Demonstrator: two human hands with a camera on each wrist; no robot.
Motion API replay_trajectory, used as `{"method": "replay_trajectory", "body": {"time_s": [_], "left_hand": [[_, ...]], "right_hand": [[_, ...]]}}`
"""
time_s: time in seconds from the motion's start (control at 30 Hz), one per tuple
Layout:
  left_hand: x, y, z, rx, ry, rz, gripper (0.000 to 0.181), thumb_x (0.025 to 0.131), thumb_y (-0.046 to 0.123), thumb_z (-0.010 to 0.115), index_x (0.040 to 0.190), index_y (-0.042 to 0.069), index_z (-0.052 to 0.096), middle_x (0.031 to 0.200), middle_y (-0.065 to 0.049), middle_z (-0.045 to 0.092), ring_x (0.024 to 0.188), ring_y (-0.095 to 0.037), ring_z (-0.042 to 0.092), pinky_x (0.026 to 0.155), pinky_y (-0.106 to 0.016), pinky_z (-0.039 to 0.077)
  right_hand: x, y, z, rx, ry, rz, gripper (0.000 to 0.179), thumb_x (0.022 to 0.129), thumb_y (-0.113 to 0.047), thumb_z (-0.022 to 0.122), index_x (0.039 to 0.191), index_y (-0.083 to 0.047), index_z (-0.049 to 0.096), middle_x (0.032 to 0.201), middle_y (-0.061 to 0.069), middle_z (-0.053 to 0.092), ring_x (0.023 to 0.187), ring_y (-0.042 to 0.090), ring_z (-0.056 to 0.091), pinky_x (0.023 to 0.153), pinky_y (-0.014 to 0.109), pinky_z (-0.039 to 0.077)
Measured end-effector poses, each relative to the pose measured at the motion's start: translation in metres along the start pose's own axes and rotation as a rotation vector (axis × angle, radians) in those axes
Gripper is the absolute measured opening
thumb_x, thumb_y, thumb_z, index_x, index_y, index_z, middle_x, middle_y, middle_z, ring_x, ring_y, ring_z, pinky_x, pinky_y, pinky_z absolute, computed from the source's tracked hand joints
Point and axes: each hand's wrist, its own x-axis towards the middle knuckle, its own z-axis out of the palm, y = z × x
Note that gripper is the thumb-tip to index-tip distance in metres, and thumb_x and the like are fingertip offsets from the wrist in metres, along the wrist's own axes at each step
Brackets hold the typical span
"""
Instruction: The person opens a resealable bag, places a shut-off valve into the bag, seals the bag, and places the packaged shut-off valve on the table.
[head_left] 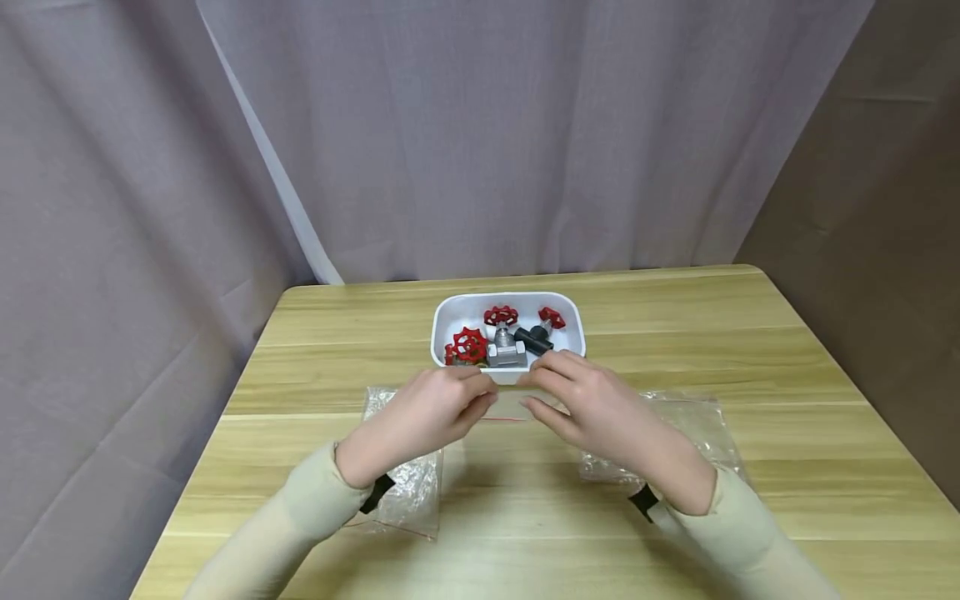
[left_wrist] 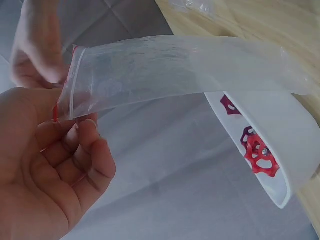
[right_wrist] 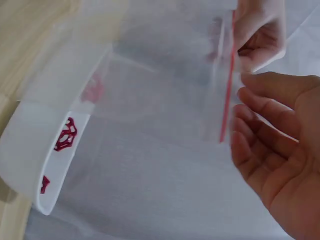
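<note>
A clear zip bag with a red strip along its mouth hangs between my hands, just in front of a white tray. My left hand pinches the bag by the strip end between thumb and finger. Close to the other end of the strip is my right hand, its thumb and fingers slightly parted and loosely bent; its fingertips are at the bag's edge. In the tray lie several valves with red handwheels, among them a grey metal valve body and a black one.
Clear plastic bags lie flat on the wooden table under my left forearm, and more clear plastic lies beside my right wrist. A grey curtain hangs behind the table's far edge.
</note>
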Motion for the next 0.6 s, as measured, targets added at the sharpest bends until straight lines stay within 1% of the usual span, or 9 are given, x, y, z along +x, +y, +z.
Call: {"method": "replay_trajectory", "body": {"time_s": [0.1, 0.17, 0.27, 0.43, 0.6], "left_hand": [[0.003, -0.003, 0.0, -0.004, 0.012, 0.003, 0.005, 0.095, 0.01, 0.068, 0.092, 0.01, 0.072, 0.077, 0.006, 0.06, 0.062, -0.006, 0.05, 0.056, -0.022, 0.046], [0.005, -0.004, 0.0, -0.003, 0.026, 0.009, 0.005, 0.095, 0.009, 0.068, 0.091, 0.01, 0.071, 0.077, 0.006, 0.06, 0.063, -0.007, 0.051, 0.057, -0.023, 0.047], [0.007, -0.006, -0.001, 0.001, 0.046, 0.014, 0.006, 0.096, 0.01, 0.067, 0.09, 0.01, 0.07, 0.076, 0.005, 0.06, 0.064, -0.008, 0.052, 0.058, -0.025, 0.048], [0.01, -0.007, -0.002, 0.001, 0.055, 0.009, 0.009, 0.097, 0.013, 0.066, 0.089, 0.011, 0.068, 0.073, 0.006, 0.057, 0.064, -0.008, 0.051, 0.056, -0.026, 0.047], [0.011, -0.007, -0.002, 0.003, 0.04, -0.003, 0.009, 0.097, 0.014, 0.067, 0.089, 0.012, 0.069, 0.074, 0.007, 0.058, 0.064, -0.008, 0.052, 0.057, -0.025, 0.047]], "right_hand": [[0.001, -0.006, 0.0, -0.03, 0.04, -0.061, 0.019, 0.096, -0.026, 0.069, 0.103, -0.009, 0.072, 0.099, -0.002, 0.065, 0.088, 0.014, 0.064, 0.076, 0.032, 0.056], [0.002, -0.009, 0.001, -0.066, 0.047, -0.097, 0.021, 0.098, -0.029, 0.066, 0.1, -0.009, 0.072, 0.096, -0.002, 0.065, 0.085, 0.014, 0.064, 0.074, 0.031, 0.056], [0.005, -0.012, 0.006, -0.135, 0.023, -0.128, 0.019, 0.095, -0.025, 0.069, 0.099, -0.008, 0.073, 0.094, 0.001, 0.066, 0.084, 0.017, 0.064, 0.075, 0.032, 0.056], [0.008, -0.012, 0.016, -0.205, -0.03, -0.124, 0.018, 0.085, -0.015, 0.078, 0.099, -0.006, 0.073, 0.091, 0.003, 0.067, 0.083, 0.019, 0.065, 0.077, 0.033, 0.055], [0.009, -0.013, 0.023, -0.221, -0.048, -0.092, 0.017, 0.084, -0.011, 0.08, 0.099, -0.007, 0.073, 0.088, 0.001, 0.068, 0.079, 0.018, 0.066, 0.075, 0.033, 0.057]]}}
